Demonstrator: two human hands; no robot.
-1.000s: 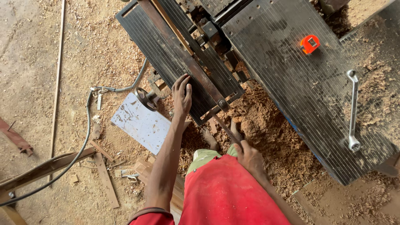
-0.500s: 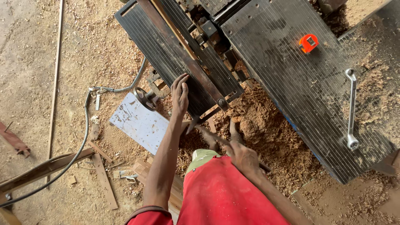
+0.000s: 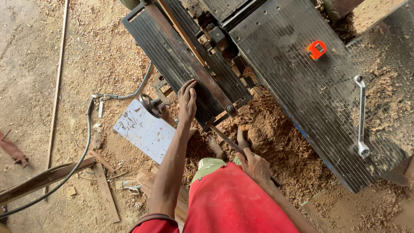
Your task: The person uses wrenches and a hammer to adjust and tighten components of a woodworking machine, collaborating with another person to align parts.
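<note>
Dark ribbed machine table [image 3: 172, 60], slanted; metal lever [image 3: 228, 140] below.

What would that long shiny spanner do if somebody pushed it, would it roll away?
Probably not. The spanner lies flat on the ribbed metal table, so it would likely slide and scrape, not roll. It looks like solid steel: stiff, and fairly heavy for so thin a thing. Sawdust nearby might let it slip a bit more easily.
</note>
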